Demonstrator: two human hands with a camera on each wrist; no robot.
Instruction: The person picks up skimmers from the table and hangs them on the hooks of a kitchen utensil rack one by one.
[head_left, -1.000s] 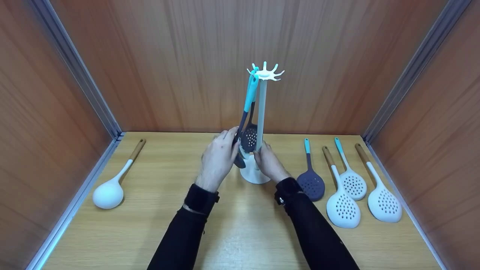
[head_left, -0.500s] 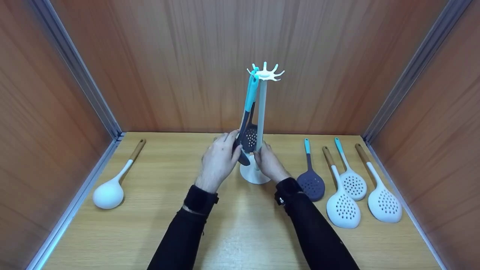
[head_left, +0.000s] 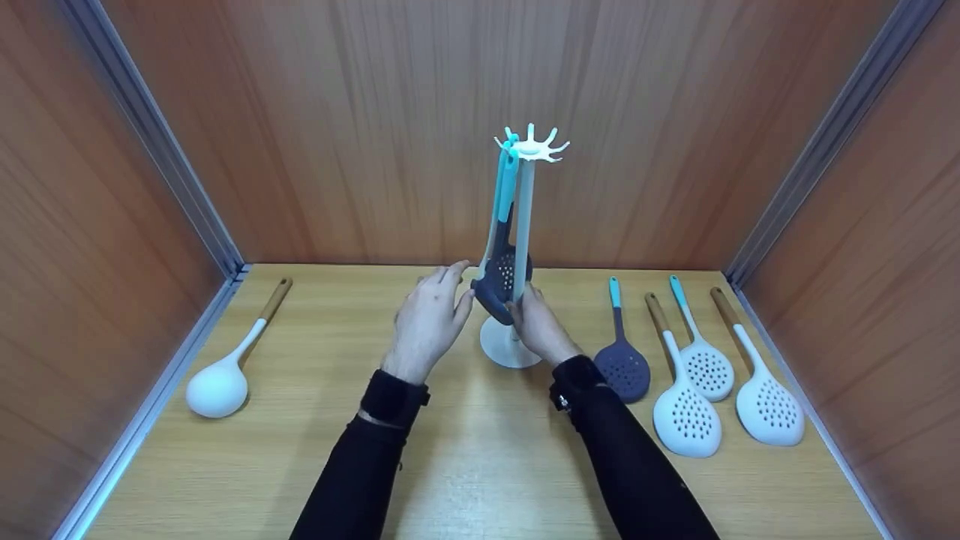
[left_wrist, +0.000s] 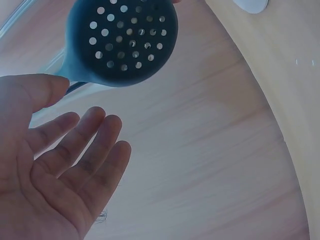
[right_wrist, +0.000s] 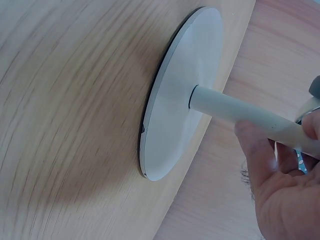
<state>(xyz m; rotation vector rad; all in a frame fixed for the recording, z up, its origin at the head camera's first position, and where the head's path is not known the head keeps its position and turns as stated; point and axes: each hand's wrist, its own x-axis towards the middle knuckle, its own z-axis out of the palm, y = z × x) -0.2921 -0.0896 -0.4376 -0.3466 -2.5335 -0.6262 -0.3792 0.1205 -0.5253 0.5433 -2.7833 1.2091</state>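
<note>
A white utensil stand point(head_left: 525, 210) with a ring of hooks and a round base point(right_wrist: 180, 110) stands mid-table. My right hand point(head_left: 543, 327) grips its pole low down, as the right wrist view confirms. From hooks on its left side hang kitchen utensils with turquoise handles, partly overlapping. The front one is a dark skimmer point(head_left: 495, 294), whose perforated head point(left_wrist: 82, 45) fills the top of the left wrist view. My left hand point(head_left: 427, 322) is just left of it, fingers extended and loosely spread, holding nothing. Whether the thumb touches the skimmer's neck, I cannot tell.
A white ladle point(head_left: 217, 388) with a wooden handle lies far left. On the right lie a dark skimmer point(head_left: 622, 369) and several white skimmers point(head_left: 686, 420). Wood-grain panels point(head_left: 360, 135) enclose the table's back and sides.
My left hand has let go of the front dark skimmer and drawn slightly left. The skimmer has swung right, toward the pole. My right hand has stayed on the pole.
</note>
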